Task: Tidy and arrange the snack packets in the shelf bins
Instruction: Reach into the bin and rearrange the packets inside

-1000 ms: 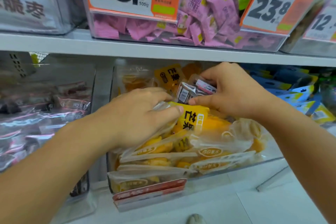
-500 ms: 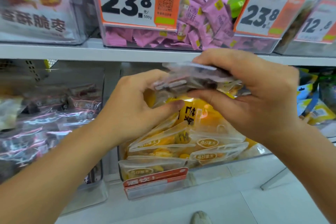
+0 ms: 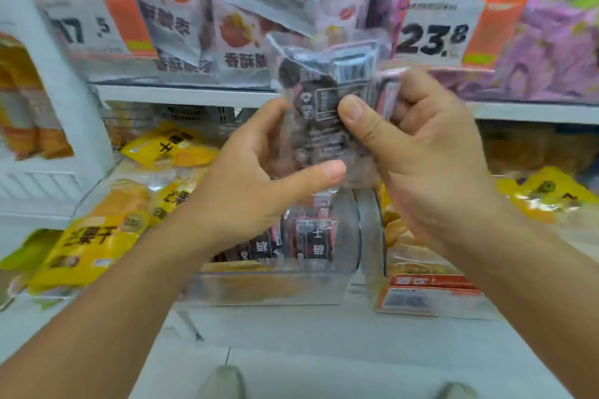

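Observation:
Both hands hold a small stack of clear packets with dark contents (image 3: 319,100) upright in front of the shelves. My left hand (image 3: 256,178) grips the stack's lower left, thumb across its bottom edge. My right hand (image 3: 411,146) pinches the stack's right side, thumb pressed on the front label. Directly below, a clear bin (image 3: 275,288) holds more dark packets (image 3: 312,243) of the same kind. Yellow mango packets (image 3: 94,236) fill the bin to its left.
A bin with yellow-orange packets and a red label (image 3: 431,295) stands on the right. The upper shelf carries white-and-red packets (image 3: 207,23), pink packets (image 3: 551,52) and orange price tags (image 3: 453,29). A white shelf post (image 3: 48,74) rises at left. Shoe tips (image 3: 223,382) show on the floor.
The view has swung left from the mango bin to the dark-packet bin. Both hands have turned the stack of clear packets from lying flat to standing upright, higher in the frame.

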The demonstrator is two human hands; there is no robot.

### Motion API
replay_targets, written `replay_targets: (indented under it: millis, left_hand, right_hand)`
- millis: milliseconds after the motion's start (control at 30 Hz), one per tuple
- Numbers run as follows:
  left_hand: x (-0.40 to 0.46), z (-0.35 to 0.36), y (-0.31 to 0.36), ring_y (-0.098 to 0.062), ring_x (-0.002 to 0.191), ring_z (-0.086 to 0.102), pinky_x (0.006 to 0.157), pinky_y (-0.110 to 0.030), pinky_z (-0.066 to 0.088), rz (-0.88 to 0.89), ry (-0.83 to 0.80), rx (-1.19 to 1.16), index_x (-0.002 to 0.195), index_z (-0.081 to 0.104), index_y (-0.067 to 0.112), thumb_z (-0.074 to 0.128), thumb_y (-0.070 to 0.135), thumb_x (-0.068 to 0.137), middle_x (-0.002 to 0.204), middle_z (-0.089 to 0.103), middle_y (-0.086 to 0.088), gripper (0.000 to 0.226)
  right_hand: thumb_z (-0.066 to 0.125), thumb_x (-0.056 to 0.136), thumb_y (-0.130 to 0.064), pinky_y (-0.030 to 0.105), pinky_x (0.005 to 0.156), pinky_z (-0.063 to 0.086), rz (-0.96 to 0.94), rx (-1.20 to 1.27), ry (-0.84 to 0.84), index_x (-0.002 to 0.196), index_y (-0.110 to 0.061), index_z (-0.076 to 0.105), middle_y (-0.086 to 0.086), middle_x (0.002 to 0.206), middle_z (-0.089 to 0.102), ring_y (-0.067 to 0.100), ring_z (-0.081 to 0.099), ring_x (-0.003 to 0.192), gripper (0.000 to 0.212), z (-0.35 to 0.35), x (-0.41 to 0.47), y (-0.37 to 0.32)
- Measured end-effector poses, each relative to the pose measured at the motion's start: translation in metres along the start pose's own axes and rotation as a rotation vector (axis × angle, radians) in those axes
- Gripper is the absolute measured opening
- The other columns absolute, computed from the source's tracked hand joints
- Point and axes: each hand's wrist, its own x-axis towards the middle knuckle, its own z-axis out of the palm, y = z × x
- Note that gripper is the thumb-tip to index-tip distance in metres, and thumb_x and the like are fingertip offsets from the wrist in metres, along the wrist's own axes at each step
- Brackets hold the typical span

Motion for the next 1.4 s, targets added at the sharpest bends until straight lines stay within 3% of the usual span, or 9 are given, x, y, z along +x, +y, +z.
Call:
replay_targets:
  millis: [167,267,433,600,800,967,1067,1267,1400]
  left_hand:
    - [-0.014,-0.040,-0.014,0.017,0.094,0.061,0.081,-0.007,0.049,-0.057,0.047,0.482,0.111,0.052,0.042,0.077,0.034,0.082,0.097,0.065,0.035,0.039]
    - [-0.015,-0.052,-0.024,0.008,0.094,0.061,0.079,-0.018,0.049,-0.080,0.043,0.664,0.113,0.050,0.042,0.077,0.036,0.083,0.098,0.063,0.029,0.041]
    - [-0.019,-0.063,-0.041,0.000,0.110,0.060,0.094,-0.029,0.053,-0.168,-0.002,0.681,0.135,0.047,0.035,0.085,0.040,0.075,0.121,0.063,0.021,0.072]
    - [-0.029,-0.074,-0.046,0.017,0.107,0.057,0.081,-0.008,0.051,-0.263,-0.138,0.500,0.140,0.034,0.038,0.096,0.011,0.059,0.117,0.058,0.029,0.105]
    - [-0.029,-0.076,-0.046,0.009,0.088,0.064,0.073,-0.015,0.052,-0.203,-0.126,0.651,0.120,0.049,0.045,0.096,0.026,0.057,0.101,0.065,0.028,0.081]
    - [-0.029,-0.072,-0.044,-0.004,0.065,0.055,0.055,-0.027,0.037,-0.182,-0.247,0.960,0.069,0.047,0.033,0.086,0.039,0.073,0.068,0.058,0.011,0.040]
    - [-0.027,-0.071,-0.039,-0.003,0.068,0.052,0.057,-0.022,0.037,-0.187,-0.315,1.057,0.072,0.048,0.034,0.085,0.038,0.076,0.070,0.054,0.015,0.037]
    - [-0.027,-0.078,-0.035,-0.006,0.071,0.060,0.067,-0.033,0.052,-0.256,-0.306,1.060,0.074,0.059,0.034,0.092,0.033,0.067,0.073,0.062,0.013,0.034]
    - [-0.026,-0.075,-0.045,-0.014,0.078,0.062,0.070,-0.036,0.054,-0.271,-0.302,1.133,0.071,0.068,0.027,0.094,0.040,0.063,0.078,0.066,0.009,0.030]
  right_hand:
    - [0.084,0.075,-0.015,0.053,0.087,0.058,0.199,-0.307,-0.242,0.121,-0.019,0.054,0.013,0.112,0.071,0.028,0.072,0.098,0.054,0.018,0.013,0.022]
    - [0.084,0.063,-0.019,0.052,0.077,0.061,0.266,-0.372,-0.298,0.114,-0.024,0.063,0.006,0.107,0.072,0.029,0.075,0.089,0.056,0.027,0.018,0.028]
    - [0.083,0.060,-0.021,0.050,0.066,0.063,0.413,-0.356,-0.293,0.103,-0.015,0.070,0.009,0.092,0.075,0.026,0.076,0.080,0.046,0.041,0.025,0.042]
    - [0.082,0.069,-0.016,0.051,0.068,0.062,0.565,-0.342,-0.331,0.105,-0.005,0.066,0.019,0.106,0.072,0.027,0.075,0.087,0.041,0.045,0.012,0.053]
    - [0.081,0.068,-0.021,0.056,0.078,0.060,0.548,-0.368,-0.277,0.100,-0.007,0.076,0.023,0.103,0.072,0.033,0.073,0.094,0.035,0.037,0.006,0.043]
    - [0.081,0.068,-0.015,0.045,0.073,0.063,0.531,-0.452,-0.292,0.096,0.001,0.075,0.022,0.093,0.072,0.021,0.075,0.082,0.033,0.016,0.010,0.027]
    - [0.080,0.072,-0.008,0.037,0.067,0.063,0.464,-0.611,-0.402,0.090,0.003,0.074,0.018,0.078,0.072,0.019,0.075,0.073,0.022,0.004,0.010,0.021]
    - [0.087,0.066,-0.028,0.027,0.070,0.059,0.182,-1.144,-0.542,0.085,-0.025,0.076,-0.011,0.074,0.073,0.001,0.068,0.069,0.023,-0.009,0.018,0.004]
    - [0.089,0.070,-0.037,0.034,0.072,0.055,0.172,-1.502,-0.767,0.085,-0.026,0.070,-0.009,0.078,0.066,0.013,0.064,0.077,0.027,0.008,0.001,0.027]
